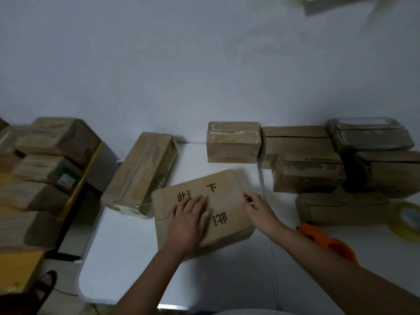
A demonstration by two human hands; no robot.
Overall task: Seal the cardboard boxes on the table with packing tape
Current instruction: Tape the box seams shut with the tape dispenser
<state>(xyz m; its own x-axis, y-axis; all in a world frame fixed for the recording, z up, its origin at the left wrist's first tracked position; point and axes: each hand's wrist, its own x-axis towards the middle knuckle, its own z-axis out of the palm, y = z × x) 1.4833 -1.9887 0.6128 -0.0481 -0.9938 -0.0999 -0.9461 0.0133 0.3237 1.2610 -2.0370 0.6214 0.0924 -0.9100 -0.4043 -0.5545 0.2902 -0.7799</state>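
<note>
A brown cardboard box [223, 185] with black printed characters lies tilted in the middle of the white table [127, 253]. My left hand [189, 221] presses flat on its top, fingers straight along the centre seam. My right hand [256, 205] touches the box's right edge with curled fingertips; whether it pinches something there is unclear. An orange tape dispenser [329, 242] lies on the table just right of my right forearm. A roll of yellowish packing tape [406, 220] sits at the right edge of view.
Several cardboard boxes stand along the wall at the back right [306, 171], one at the back centre [233, 142] and a long taped one [141, 173] left of my box. More boxes are stacked on a yellow surface [41, 176] at the left. A sandalled foot [45, 283] shows low left.
</note>
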